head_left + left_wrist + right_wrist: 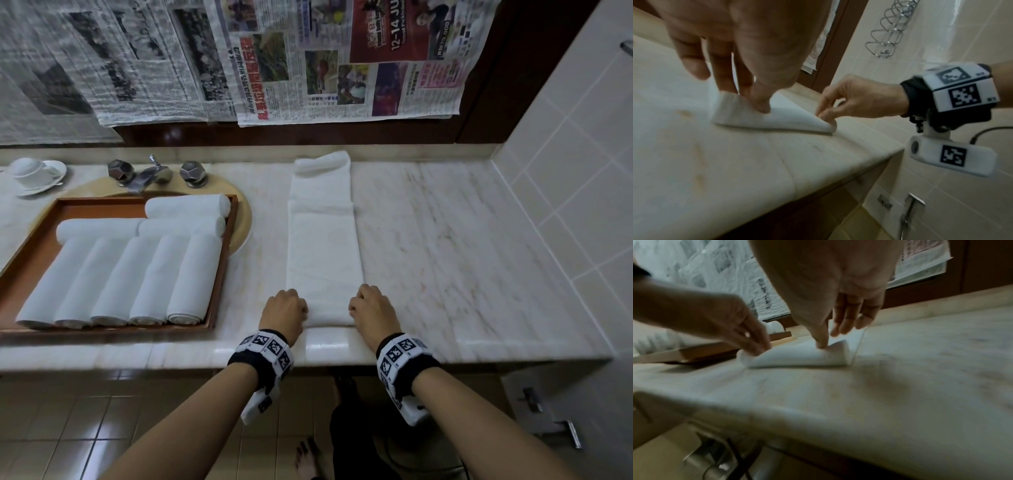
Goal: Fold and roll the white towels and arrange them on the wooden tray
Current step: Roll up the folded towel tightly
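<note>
A long folded towel [323, 246] lay on the counter [462, 240], running from the near edge toward the back wall. Its near end was turned up into a small roll. The left hand [286, 310] was at the left end of this roll and the right hand [371, 308] at the right end. To the left of the towel stood the wooden tray [226, 260], partly over the sink [245, 219]. In the tray lay five rolled towels [120, 284] side by side, with three more rolls [144, 221] behind them. The faucet [150, 174] stood behind the tray, and a cup on a saucer [36, 173] was at the far left. Newspapers [239, 61] hung on the wall behind the counter.
</note>
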`<state>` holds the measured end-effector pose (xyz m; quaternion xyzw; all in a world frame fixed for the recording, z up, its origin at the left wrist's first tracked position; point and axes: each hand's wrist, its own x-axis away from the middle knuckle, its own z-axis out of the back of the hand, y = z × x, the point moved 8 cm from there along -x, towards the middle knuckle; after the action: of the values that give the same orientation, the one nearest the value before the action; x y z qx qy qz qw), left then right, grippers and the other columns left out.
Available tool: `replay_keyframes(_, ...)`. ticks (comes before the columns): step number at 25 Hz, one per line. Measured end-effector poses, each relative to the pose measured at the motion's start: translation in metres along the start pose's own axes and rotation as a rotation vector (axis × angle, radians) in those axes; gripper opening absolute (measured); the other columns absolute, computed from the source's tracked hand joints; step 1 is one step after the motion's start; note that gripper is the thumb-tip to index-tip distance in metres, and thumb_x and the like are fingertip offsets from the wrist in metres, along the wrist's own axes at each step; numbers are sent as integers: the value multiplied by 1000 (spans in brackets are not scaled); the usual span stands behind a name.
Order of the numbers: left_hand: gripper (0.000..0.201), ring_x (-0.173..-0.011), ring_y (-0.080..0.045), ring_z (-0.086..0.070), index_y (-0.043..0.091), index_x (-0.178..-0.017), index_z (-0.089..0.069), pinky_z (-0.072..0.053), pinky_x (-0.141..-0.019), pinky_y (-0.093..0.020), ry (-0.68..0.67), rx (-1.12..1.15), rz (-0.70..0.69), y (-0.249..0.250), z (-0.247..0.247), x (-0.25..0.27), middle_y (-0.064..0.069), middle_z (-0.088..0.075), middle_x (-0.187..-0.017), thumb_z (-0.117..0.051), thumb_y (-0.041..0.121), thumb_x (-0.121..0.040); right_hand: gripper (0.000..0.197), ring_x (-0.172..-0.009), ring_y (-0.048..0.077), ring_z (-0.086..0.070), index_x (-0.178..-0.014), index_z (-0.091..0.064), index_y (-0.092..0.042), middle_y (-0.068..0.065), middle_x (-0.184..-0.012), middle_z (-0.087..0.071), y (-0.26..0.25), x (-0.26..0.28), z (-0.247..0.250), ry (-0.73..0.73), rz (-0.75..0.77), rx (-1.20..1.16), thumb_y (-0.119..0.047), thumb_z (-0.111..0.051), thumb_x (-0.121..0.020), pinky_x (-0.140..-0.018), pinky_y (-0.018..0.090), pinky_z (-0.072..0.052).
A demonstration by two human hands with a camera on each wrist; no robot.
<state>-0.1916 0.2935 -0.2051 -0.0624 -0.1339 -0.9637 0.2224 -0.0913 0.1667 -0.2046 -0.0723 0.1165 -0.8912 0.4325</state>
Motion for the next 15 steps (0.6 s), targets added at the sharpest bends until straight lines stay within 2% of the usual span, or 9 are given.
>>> replay_keyframes(2, 19, -92, -22, -56, 13, -103, -65, -48, -79, -31, 25, 22, -6, 9, -2, 4, -3, -56, -106, -52, 4, -92, 25, -68, 18, -56, -67, -62, -12, 1, -76, -54, -15, 11, -6, 54, 91, -31, 3, -80, -63, -48, 27, -47)
replay_keyframes(3, 21, -91, -23, -56, 11, -102, -65, -48, -77, -31, 24, 26, -15, 12, -5, 7, -4, -56, -104, -50, 1, -91, 27, -65, 18, -56, -67, -61, -12, 1, -73, -55, -21, 16, -7, 66, 121, -49, 3, -82, -59, -45, 25, -46)
replay_keyframes(5, 18, -90, -26, -57, 7, -98, -66, -48, -73, -33, 46, 52, -38, 15, -7, 14, -6, -58, -101, -51, 3, -89, 27, -68, 19, -58, -71, -63, -10, 2, -75, -58, -28, 26, -5, 98, 183, -71, -1, -83, -56, -49, 25, -49)
replay_keyframes(7, 14, -92, -27, -57, 6, -96, -65, -50, -72, -35, 80, 97, -61, 15, -9, 19, -8, -60, -98, -59, 12, -85, 30, -73, 21, -60, -77, -65, -9, 3, -81, -61, -28, 30, -6, 106, 225, -79, 0, -83, -55, -55, 27, -53)
replay_keyframes(10, 23, -101, -23, -53, 9, -105, -64, -48, -80, -33, 46, 84, -63, 13, -12, 16, -4, -60, -105, -63, 25, -88, 37, -76, 23, -62, -84, -68, -8, 5, -84, -64, -24, 24, -7, 98, 255, -74, 5, -84, -54, -57, 30, -55)
replay_keyframes(13, 23, -104, -24, -53, 9, -107, -64, -47, -86, -32, 66, 39, -104, 12, -6, 4, -6, -62, -108, -58, 25, -92, 41, -76, 25, -64, -88, -70, -7, 6, -85, -66, -22, 16, -5, 63, 285, -86, 10, -82, -53, -61, 31, -57)
replay_keyframes(15, 21, -102, -26, -54, 9, -105, -65, -45, -85, -34, 45, -44, -130, 13, -6, 1, -6, -63, -106, -56, 22, -91, 46, -77, 27, -64, -91, -69, -6, 7, -87, -66, -18, 13, -3, 40, 278, -91, 15, -78, -51, -64, 33, -57)
